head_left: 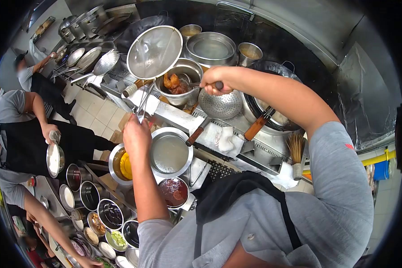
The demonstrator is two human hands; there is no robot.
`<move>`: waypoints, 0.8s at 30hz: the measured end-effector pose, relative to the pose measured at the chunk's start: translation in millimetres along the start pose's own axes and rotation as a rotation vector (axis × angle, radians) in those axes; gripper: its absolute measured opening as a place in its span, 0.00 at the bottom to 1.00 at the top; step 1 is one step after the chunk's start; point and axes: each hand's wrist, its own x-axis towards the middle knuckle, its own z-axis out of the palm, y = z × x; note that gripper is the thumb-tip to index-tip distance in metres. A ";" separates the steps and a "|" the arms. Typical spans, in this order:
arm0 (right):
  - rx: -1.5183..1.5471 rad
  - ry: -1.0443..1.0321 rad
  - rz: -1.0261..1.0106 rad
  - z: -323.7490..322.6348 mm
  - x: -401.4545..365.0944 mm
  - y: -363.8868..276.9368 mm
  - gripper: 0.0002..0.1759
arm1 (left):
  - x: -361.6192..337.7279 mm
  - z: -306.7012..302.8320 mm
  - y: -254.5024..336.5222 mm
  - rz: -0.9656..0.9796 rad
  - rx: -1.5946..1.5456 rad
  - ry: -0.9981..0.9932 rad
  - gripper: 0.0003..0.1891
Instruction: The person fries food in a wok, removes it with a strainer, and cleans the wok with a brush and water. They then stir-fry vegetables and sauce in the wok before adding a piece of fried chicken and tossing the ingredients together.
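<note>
Two closed grips: left hand (137,131) around long-handled mesh strainer (155,52), left of centre; right hand (215,81) around wooden-handled utensil (195,84), upper centre, over pot (177,101) of browned food (173,82).

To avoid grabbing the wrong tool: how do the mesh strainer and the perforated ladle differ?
The mesh strainer has fine mesh; the perforated ladle has visible round holes. The mesh strainer is held up in the left grip; the perforated ladle rests unheld beside the food pot. Both have round heads.
</note>
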 end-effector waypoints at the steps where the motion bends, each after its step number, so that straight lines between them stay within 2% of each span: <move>1: -0.271 0.133 -0.104 6.5 -2.9 2.3 0.09 | -0.5 1.4 -0.6 0.002 -0.001 -0.003 0.16; 2: -0.363 0.161 -0.098 5.3 11.0 4.4 0.03 | -1.4 2.7 -0.9 0.001 -0.016 -0.025 0.16; 3: -0.358 0.158 -0.092 3.9 15.3 6.1 0.03 | -1.5 3.8 -2.0 0.001 -0.029 -0.048 0.17; 5: -2.072 0.136 -0.411 6.2 6.3 11.9 0.07 | 0.6 6.1 -6.9 -0.009 -0.012 -0.053 0.17; 6: -1.901 0.270 -0.396 3.0 1.4 21.0 0.12 | 1.1 7.7 -8.2 -0.021 -0.002 -0.050 0.17; 7: -1.895 0.265 -0.389 0.6 -9.5 29.0 0.12 | 0.5 7.3 -7.0 -0.018 0.000 -0.059 0.17; 9: -1.402 0.485 -0.451 -1.4 -44.4 39.8 0.11 | -0.8 2.1 -2.9 -0.028 -0.042 -0.009 0.16; 11: -1.353 0.489 -0.439 -7.7 -60.4 56.1 0.11 | 1.1 5.7 -7.2 -0.021 -0.059 0.002 0.16; 13: -1.072 0.627 -0.691 -24.8 -54.6 82.0 0.13 | 1.3 3.9 -4.3 -0.009 -0.061 0.003 0.16; 14: -0.783 0.407 -0.613 -33.2 -63.3 84.3 0.14 | 1.0 5.7 -4.8 0.000 -0.057 -0.001 0.16; 15: -0.776 0.413 -0.612 -41.5 -65.0 93.6 0.14 | 0.9 9.4 -5.5 0.029 -0.045 0.036 0.16; 17: 0.101 0.074 -0.391 -55.8 -63.7 114.9 0.13 | 0.3 11.7 -1.0 0.062 -0.034 0.076 0.16; 18: 0.179 0.052 -0.395 -58.9 -64.6 125.4 0.13 | -0.8 11.4 3.1 0.087 -0.051 0.111 0.16; 19: 0.187 0.053 -0.398 -56.3 -68.3 130.5 0.13 | -1.7 10.3 7.0 0.114 -0.067 0.146 0.15; 21: -0.419 0.290 -0.523 -47.2 -72.8 135.7 0.21 | 1.2 6.7 13.7 0.108 -0.076 0.135 0.15; 22: -0.407 0.290 -0.524 -42.7 -72.1 136.5 0.21 | 1.7 2.0 19.7 0.097 -0.088 0.124 0.15; 24: -0.815 0.494 -0.565 -31.9 -69.4 130.5 0.26 | 1.4 -12.9 34.7 0.076 -0.125 0.075 0.15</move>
